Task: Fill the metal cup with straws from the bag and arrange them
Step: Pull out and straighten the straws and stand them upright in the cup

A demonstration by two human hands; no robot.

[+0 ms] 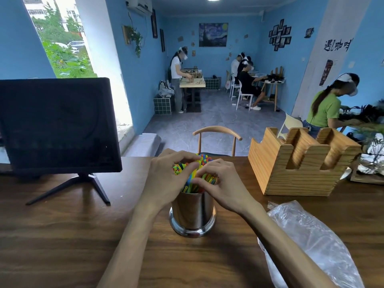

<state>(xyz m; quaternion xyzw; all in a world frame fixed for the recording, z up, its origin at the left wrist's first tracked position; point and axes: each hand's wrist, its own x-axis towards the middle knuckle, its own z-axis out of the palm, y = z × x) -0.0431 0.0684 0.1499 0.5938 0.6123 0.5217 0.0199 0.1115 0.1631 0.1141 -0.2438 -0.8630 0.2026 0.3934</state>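
Head view: shiny cylindrical metal cup (193, 213) standing upright near the middle of the dark wooden bench (62, 235), closer to the near edge than the far one. Bundle of bright plastic straws (194, 175) already inside, long axes near vertical, fanning slightly toward the far edge, tops well above the rim. Left hand (166, 179) curled round the bundle's left side, fingers (182, 157) arched over the tips; right hand (222, 183) curled against the right side, fingertips (199, 180) pinching among the stems. Both grips narrow, closed on straws, directly above the cup mouth, neither clearly nearer. Crumpled clear plastic bag (307, 235) lying flat toward the near right corner, apparently emptied, nearer the right arm. Filling seemingly done; evening the tips likely the step in hand.
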